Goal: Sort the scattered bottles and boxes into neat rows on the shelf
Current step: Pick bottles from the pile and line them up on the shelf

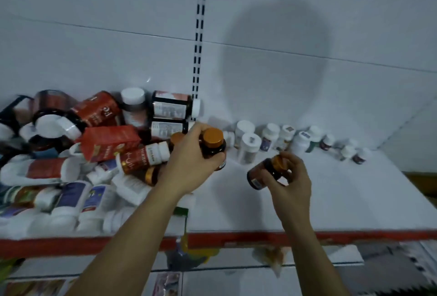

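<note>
Both hands hold matching brown bottles with orange caps over the white shelf [331, 201]. What matters for setting them down is how each bottle's long axis lies. The left hand [192, 157] has its fingers curled round the body of the upright bottle [212, 146], with the cap on top and clear of the grip. This bottle sits at the right edge of the heap [108, 142] of jumbled bottles and boxes. Whether its base touches the shelf or hangs just above it cannot be told. The right hand [290, 177] is out over the bare part of the shelf, its fingers bent round the cap end of the tilted bottle [261, 175]. That bottle slants with its cap up and away from the person and its base down toward the left hand, well clear of the shelf. The row of white bottles [269, 137] stands along the back wall, beyond and a little to the right of both hands, and open shelf lies in front of it. The right hand is nearer that open stretch, so its bottle would likely go down first. It would have to be turned upright, base down, before it can stand. The left bottle already points the right way and would only need carrying right to stand beside it.
</note>
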Available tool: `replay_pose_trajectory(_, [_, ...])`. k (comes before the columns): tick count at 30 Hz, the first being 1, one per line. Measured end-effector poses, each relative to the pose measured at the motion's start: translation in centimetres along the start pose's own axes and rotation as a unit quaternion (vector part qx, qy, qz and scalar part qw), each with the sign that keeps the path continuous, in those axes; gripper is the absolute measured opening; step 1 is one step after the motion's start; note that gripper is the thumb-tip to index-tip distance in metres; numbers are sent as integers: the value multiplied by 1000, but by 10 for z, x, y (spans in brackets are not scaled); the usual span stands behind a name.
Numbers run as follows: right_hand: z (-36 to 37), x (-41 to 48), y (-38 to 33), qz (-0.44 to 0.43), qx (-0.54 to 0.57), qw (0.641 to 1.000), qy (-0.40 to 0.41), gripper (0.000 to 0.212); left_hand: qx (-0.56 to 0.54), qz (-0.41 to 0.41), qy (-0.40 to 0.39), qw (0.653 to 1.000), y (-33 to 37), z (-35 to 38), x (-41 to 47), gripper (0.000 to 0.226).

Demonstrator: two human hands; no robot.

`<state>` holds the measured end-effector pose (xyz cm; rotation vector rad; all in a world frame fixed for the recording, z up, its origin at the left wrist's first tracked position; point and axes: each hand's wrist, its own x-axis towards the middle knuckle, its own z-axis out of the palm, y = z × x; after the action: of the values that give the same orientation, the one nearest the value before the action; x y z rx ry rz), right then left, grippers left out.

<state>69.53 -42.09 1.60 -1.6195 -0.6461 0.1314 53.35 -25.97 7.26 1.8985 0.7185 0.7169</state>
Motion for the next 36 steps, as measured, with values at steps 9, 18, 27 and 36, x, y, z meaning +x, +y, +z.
replay_pose_trajectory(9, [14, 30, 13, -34, -93, 981, -169, 62, 176, 31, 17, 984, -15, 24, 42, 43])
replay_pose_trajectory(18, [36, 44, 31, -160, -110, 951, -240, 58, 303, 12, -76, 950, -36, 22, 50, 51])
replay_pose_trajectory(27, [16, 99, 10, -162, -108, 970, -143, 20, 324, 51, -21, 944, -19, 3, 44, 46])
replay_pose_trajectory(36, [98, 152, -62, -301, -325, 804, -398, 38, 331, 73, 81, 937, -5, -63, 34, 16])
